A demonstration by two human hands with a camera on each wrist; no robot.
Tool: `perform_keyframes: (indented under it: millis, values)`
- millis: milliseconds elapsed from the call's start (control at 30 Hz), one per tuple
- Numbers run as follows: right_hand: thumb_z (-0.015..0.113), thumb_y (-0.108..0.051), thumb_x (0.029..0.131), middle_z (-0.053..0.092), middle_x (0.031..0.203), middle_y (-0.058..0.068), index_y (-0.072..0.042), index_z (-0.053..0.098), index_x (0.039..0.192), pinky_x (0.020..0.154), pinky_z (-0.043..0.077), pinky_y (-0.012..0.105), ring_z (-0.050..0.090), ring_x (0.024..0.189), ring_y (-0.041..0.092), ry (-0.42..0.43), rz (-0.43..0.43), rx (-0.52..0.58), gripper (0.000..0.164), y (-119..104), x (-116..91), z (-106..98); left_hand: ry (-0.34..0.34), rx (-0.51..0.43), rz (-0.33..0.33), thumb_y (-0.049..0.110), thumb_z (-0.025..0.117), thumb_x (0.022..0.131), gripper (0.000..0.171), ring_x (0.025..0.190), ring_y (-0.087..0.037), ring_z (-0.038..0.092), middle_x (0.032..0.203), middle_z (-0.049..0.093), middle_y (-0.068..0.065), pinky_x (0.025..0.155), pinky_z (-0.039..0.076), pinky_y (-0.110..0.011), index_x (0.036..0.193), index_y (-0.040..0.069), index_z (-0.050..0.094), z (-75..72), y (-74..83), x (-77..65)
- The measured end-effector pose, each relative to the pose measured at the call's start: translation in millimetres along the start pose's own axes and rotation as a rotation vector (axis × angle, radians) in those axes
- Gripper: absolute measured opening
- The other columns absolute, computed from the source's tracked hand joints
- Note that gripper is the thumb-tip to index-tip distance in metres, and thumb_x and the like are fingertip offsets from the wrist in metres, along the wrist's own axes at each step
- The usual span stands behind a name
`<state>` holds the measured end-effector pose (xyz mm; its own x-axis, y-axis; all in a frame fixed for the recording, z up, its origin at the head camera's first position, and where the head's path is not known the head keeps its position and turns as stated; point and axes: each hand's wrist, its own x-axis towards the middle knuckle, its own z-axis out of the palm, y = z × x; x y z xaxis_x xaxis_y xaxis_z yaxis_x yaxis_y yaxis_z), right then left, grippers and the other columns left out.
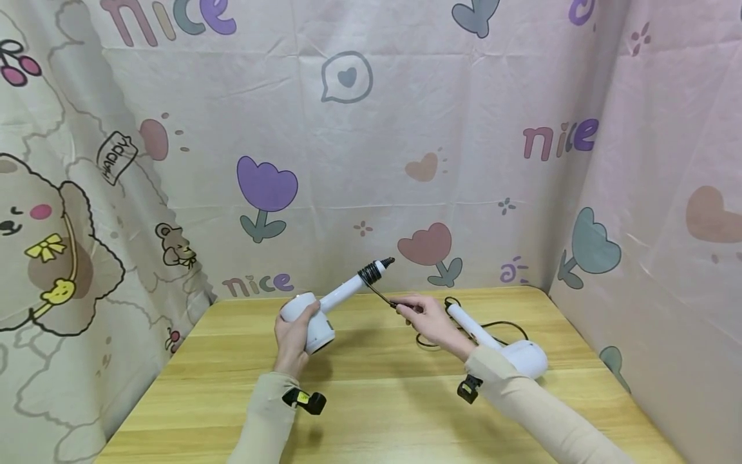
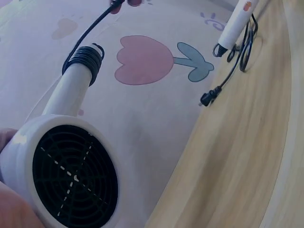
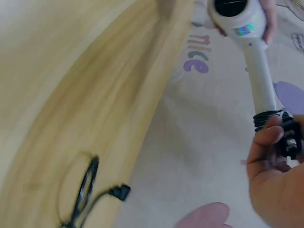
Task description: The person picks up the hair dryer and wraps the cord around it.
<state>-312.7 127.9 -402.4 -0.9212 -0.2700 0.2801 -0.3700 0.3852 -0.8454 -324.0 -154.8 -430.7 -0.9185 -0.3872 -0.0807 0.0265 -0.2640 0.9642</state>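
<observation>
A white hair dryer is raised above the table, its head gripped by my left hand. Its handle slants up to the right, and several turns of black cord are wound near the handle's end. From the coil a taut stretch of cord runs to my right hand, which pinches it near the black plug. A dark round grille faces the left wrist view. Behind my right forearm a second white hair dryer lies on the table, partly covered by the sleeve.
The second dryer's loose black cord loops over the wooden table, with its plug near the table's back edge. A printed curtain hangs behind and at both sides.
</observation>
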Motion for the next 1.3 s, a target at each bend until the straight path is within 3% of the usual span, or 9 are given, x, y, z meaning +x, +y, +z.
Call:
perform_keyframes:
  millis: [167, 400, 567, 767, 833, 933, 1067, 1200, 1300]
  values:
    - [0.06, -0.017, 0.098, 0.069, 0.088, 0.007, 0.002, 0.065, 0.118, 0.057, 0.047, 0.022, 0.059, 0.072, 0.013, -0.099, 0.182, 0.233, 0.029, 8, 5, -2, -0.049, 0.008, -0.047, 0.032, 0.08, 0.082, 0.081, 0.088, -0.013, 0.062, 0.126, 0.05, -0.01, 0.077, 0.056, -0.031, 0.144, 0.008, 0.033, -1.0, 0.0, -2.2]
    - [0.065, -0.018, 0.094, 0.068, 0.083, 0.003, 0.003, 0.062, 0.114, 0.061, 0.049, 0.022, 0.061, 0.07, 0.01, -0.227, 0.424, 0.418, 0.028, 27, 13, -10, -0.202, 0.054, -0.069, 0.032, 0.076, 0.084, 0.07, 0.084, -0.016, 0.065, 0.112, 0.058, -0.007, 0.074, 0.058, -0.036, 0.138, 0.009, 0.037, -6.4, -1.5, -3.3]
    - [0.064, -0.008, 0.093, 0.068, 0.087, 0.005, 0.003, 0.06, 0.112, 0.074, 0.059, 0.028, 0.068, 0.078, 0.015, -0.241, 0.473, 0.525, 0.022, 34, 15, -17, -0.329, 0.14, -0.045, 0.027, 0.074, 0.086, 0.063, 0.079, -0.019, 0.066, 0.103, 0.06, -0.008, 0.069, 0.059, -0.041, 0.135, 0.009, 0.039, -10.4, 0.4, -4.2]
    - [0.048, 0.009, 0.094, 0.059, 0.118, 0.021, 0.012, 0.033, 0.144, 0.092, 0.056, 0.038, 0.068, 0.088, 0.019, -0.258, 0.467, 0.664, 0.052, 37, 17, -21, -0.436, 0.271, -0.051, 0.027, 0.074, 0.085, 0.066, 0.079, -0.023, 0.067, 0.11, 0.059, -0.014, 0.067, 0.06, -0.043, 0.138, 0.012, 0.039, -16.5, -0.9, -4.5]
    - [0.047, 0.006, 0.096, 0.048, 0.135, 0.03, 0.012, 0.028, 0.147, 0.087, 0.058, 0.032, 0.066, 0.088, 0.016, -0.28, 0.472, 0.643, 0.055, 39, 19, -19, -0.469, 0.298, -0.059, 0.027, 0.075, 0.084, 0.064, 0.08, -0.024, 0.067, 0.11, 0.061, -0.014, 0.067, 0.06, -0.043, 0.137, 0.013, 0.041, -18.4, -3.4, -4.5]
    - [0.055, -0.004, 0.097, 0.044, 0.144, 0.03, 0.011, 0.038, 0.143, 0.082, 0.058, 0.026, 0.066, 0.091, 0.016, -0.271, 0.457, 0.514, 0.052, 41, 21, -15, -0.515, 0.329, -0.066, 0.027, 0.076, 0.082, 0.064, 0.08, -0.025, 0.067, 0.108, 0.062, -0.015, 0.066, 0.06, -0.044, 0.136, 0.014, 0.043, -19.8, -6.9, -4.7]
    - [0.064, -0.011, 0.094, 0.063, 0.125, 0.021, 0.014, 0.045, 0.136, 0.082, 0.055, 0.019, 0.067, 0.09, 0.009, -0.261, 0.429, 0.391, 0.052, 38, 23, -14, -0.536, 0.372, -0.051, 0.027, 0.076, 0.082, 0.067, 0.08, -0.025, 0.066, 0.11, 0.06, -0.017, 0.065, 0.06, -0.045, 0.137, 0.014, 0.042, -20.0, -8.0, -4.5]
    - [0.062, -0.01, 0.095, 0.058, 0.129, 0.024, 0.015, 0.041, 0.138, 0.08, 0.056, 0.019, 0.066, 0.092, 0.009, -0.233, 0.396, 0.367, 0.053, 31, 23, -11, -0.509, 0.404, -0.017, 0.027, 0.078, 0.081, 0.069, 0.08, -0.026, 0.066, 0.113, 0.058, -0.019, 0.063, 0.06, -0.044, 0.137, 0.011, 0.042, -18.4, -8.2, -4.1]
    - [0.061, -0.008, 0.096, 0.056, 0.129, 0.029, 0.012, 0.047, 0.135, 0.086, 0.057, 0.027, 0.068, 0.098, 0.019, -0.207, 0.298, 0.297, 0.046, 27, 20, -4, -0.486, 0.419, 0.003, 0.025, 0.08, 0.079, 0.071, 0.08, -0.027, 0.065, 0.114, 0.057, -0.021, 0.063, 0.06, -0.044, 0.136, 0.008, 0.041, -17.0, -9.2, -6.0]
